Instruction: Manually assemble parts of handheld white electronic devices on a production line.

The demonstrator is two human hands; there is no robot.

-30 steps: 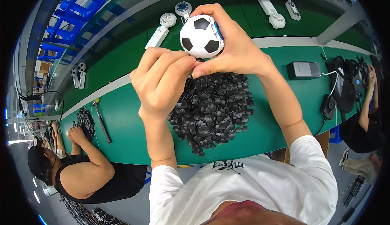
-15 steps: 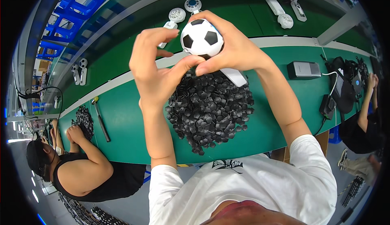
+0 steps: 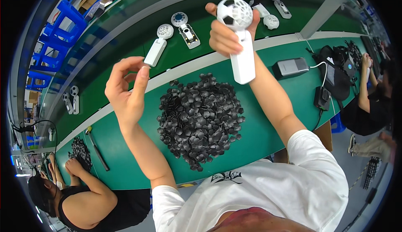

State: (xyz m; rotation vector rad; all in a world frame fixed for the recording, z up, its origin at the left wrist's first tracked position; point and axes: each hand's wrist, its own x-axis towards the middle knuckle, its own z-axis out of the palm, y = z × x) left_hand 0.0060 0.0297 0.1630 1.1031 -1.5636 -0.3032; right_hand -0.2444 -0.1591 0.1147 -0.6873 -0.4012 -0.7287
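Observation:
My right hand [image 3: 226, 37] is wrapped round a white handheld fan [image 3: 243, 60], its fingers just below the head. The fan stands roughly upright, its round head patterned like a football, with black pentagons on the left and white lattice on the right. My left hand [image 3: 127, 91] hovers left of the black pile, thumb and index fingertips brought together. Whether anything tiny sits between them is too small to make out. Below and between my hands, a big heap of black pentagon pieces [image 3: 201, 123] lies on the green table [image 3: 264, 119].
On the green conveyor belt beyond lie a white fan [image 3: 155, 51], an opened fan [image 3: 189, 35] and more fans farther right. A grey box-shaped device [image 3: 291, 67] with a cable stands at right. A hammer [image 3: 98, 150] lies at left, near a co-worker [image 3: 86, 202].
My hands have parted: the right has moved up and right with the fan, whose lattice side and handle now show. The left has moved left and down, away from the fan.

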